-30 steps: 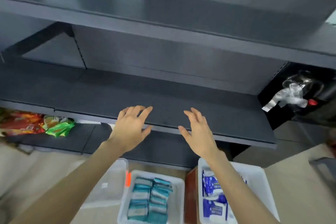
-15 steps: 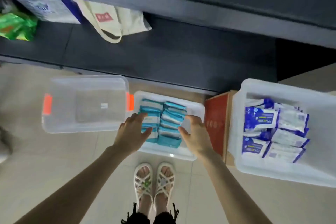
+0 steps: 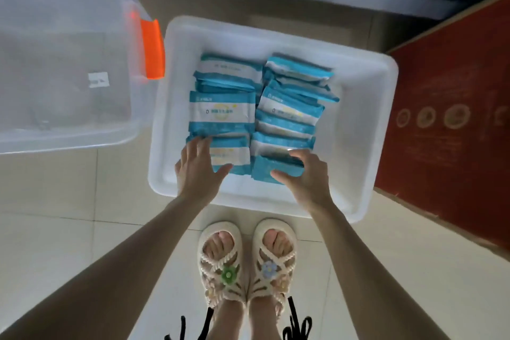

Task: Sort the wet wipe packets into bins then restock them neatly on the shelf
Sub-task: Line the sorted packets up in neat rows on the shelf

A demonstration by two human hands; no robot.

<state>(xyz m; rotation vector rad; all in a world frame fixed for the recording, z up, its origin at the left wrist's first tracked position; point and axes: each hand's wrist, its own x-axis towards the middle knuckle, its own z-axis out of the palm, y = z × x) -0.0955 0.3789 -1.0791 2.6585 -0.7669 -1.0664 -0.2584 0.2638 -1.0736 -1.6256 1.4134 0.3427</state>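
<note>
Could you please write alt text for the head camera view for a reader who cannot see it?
Seen from above, a person's left hand and right hand touch the nearest teal-and-white wet wipe packets stacked in a white bin on the tiled floor. A clear box with an orange latch sits left of it, a red carton right, sandalled feet below.

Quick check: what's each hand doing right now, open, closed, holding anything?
Left hand: open, straight fingers resting on the near-left wet wipe packet.
Right hand: fingers and thumb curled round the near-right teal packet.
</note>
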